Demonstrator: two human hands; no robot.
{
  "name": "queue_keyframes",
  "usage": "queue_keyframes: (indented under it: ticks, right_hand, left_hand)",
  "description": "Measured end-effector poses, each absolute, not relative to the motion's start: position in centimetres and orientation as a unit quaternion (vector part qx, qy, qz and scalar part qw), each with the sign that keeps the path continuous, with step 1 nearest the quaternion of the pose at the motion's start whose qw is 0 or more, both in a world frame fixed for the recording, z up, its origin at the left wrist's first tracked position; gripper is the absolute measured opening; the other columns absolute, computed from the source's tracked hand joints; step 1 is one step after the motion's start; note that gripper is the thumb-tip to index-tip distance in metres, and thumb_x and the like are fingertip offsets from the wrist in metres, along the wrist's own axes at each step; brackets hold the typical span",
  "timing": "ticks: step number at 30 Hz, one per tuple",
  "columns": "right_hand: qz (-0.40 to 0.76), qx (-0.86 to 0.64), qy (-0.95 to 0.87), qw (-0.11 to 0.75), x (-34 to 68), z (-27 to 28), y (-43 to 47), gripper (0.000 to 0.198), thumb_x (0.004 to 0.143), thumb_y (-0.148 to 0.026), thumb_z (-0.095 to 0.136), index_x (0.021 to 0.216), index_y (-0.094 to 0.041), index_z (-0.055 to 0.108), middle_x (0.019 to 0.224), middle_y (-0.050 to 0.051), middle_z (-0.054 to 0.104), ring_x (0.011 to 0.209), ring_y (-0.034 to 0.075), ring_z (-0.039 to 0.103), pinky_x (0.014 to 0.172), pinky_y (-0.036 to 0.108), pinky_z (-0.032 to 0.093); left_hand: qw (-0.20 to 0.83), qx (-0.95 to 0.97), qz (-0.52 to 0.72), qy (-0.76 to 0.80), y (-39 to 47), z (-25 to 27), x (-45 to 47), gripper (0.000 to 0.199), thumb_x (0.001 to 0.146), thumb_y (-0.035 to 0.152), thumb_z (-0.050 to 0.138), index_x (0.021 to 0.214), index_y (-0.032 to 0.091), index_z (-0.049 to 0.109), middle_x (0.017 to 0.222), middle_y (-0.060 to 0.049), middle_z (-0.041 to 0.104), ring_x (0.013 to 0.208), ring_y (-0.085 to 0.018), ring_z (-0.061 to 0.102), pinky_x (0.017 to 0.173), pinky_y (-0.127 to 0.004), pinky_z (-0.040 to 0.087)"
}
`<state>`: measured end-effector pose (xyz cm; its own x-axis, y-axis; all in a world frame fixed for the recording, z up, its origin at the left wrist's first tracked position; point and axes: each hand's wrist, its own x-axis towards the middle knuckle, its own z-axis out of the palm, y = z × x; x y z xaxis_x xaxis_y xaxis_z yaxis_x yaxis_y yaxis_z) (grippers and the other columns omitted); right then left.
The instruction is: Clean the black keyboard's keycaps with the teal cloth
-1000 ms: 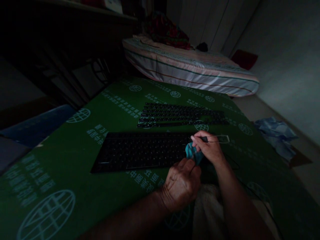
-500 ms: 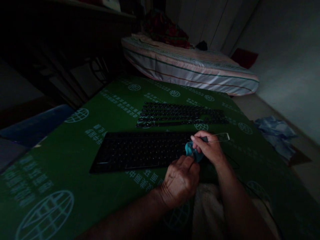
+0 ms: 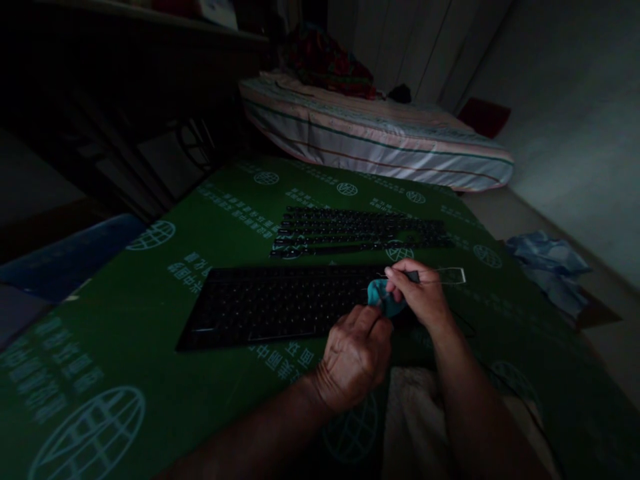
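A black keyboard lies on the green table, its keycaps off over most of the visible base. My left hand is closed above its right front edge, fingers gripping the lower side of a small teal cloth. My right hand is closed on the dark handle of a wire keycap puller, whose thin wire loop sticks out to the right. The right fingertips also touch the cloth. Whether a small part is inside the cloth is hidden.
Loose black keycaps lie in rows behind the keyboard on the green table. A light towel lies near the front edge, with a cable to its right. Beyond the table is a bed.
The view has shifted slightly. The puller's wire loop has turned a little, and more of the teal cloth shows between my hands. Both hands keep their grip.
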<state>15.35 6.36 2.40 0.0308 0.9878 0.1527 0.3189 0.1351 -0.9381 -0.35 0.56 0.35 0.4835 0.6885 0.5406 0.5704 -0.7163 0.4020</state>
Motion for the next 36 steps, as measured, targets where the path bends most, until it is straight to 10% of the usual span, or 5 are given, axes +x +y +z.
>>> queue_keyframes:
  ticks: [36]
  right_hand:
    - [0.391,-0.564,-0.578,0.441,15.24,1.53,6.96,0.031,0.069,-0.043,0.066,0.08,-0.014,0.07,0.051,-0.001,0.057,0.041,0.009,0.046,0.038,0.02,0.036]
  left_hand:
    - [0.054,0.825,0.352,0.439,1.22,0.71,-1.14,0.013,0.081,0.018,0.047,0.088,0.015,0.058,0.092,-0.009,0.056,0.081,-0.022,0.05,0.072,-0.038,0.048]
